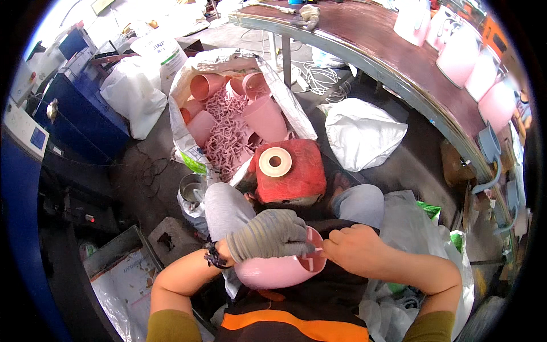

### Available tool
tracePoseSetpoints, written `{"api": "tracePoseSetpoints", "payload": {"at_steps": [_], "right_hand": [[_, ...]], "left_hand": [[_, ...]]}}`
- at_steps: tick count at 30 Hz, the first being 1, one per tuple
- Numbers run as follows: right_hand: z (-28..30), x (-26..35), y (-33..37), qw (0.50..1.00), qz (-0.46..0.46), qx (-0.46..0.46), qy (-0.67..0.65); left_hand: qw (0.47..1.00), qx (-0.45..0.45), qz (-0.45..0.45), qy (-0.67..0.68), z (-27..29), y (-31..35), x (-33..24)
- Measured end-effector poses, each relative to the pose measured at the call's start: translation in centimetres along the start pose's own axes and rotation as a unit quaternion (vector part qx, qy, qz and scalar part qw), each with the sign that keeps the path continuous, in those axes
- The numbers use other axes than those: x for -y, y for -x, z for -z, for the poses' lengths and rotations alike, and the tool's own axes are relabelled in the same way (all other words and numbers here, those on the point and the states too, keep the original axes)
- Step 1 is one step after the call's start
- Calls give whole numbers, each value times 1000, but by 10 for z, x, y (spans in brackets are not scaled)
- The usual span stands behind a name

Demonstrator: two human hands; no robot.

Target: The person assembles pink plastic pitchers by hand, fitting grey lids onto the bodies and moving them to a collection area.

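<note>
A pink plastic jug body (pixel 274 273) lies on its side in my lap, its open mouth turned to the right. My left hand (pixel 266 233), in a grey glove, is closed over its upper side, with the fingertips at the mouth. At the rim, my bare right hand (pixel 356 248) is closed in a pinch; what it grips is mostly hidden, and a small pale piece shows by the fingertips. In front of my knees stands a red block (pixel 296 185) with a cream ring-shaped disc (pixel 275 162) on top.
Beyond the block, a large white sack (pixel 179 117) holds pink jug bodies and many short pink scraps (pixel 228 128). A white bag (pixel 364 134) sits right of it. Several finished-looking pink jugs (pixel 458 54) stand on the bench (pixel 364 28). Blue cabinets (pixel 80 108) stand left.
</note>
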State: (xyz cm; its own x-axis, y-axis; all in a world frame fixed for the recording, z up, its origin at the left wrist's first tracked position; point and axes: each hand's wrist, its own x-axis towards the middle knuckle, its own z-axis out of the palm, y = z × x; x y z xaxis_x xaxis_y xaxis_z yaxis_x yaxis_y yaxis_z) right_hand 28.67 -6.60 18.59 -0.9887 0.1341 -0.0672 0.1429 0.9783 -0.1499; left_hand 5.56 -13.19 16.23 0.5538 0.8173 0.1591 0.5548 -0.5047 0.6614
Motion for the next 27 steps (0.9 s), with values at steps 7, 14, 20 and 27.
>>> {"api": "tracePoseSetpoints", "payload": {"at_steps": [7,14,20,27], "right_hand": [[-35,-1,-11,996,46,56,-58],[22,-21,35,945,-91,-247,-194],[79,-39,-67,873,-106,-420,-225],[33,-51,-91,864,-152,-384,-287]], "left_hand": [[976,26,-126,-177,-52,34,-9],[973,-217,62,47,40,78,13],[973,-141,72,167,25,67,29],[875,-23,274,398,-6,83,58]]}}
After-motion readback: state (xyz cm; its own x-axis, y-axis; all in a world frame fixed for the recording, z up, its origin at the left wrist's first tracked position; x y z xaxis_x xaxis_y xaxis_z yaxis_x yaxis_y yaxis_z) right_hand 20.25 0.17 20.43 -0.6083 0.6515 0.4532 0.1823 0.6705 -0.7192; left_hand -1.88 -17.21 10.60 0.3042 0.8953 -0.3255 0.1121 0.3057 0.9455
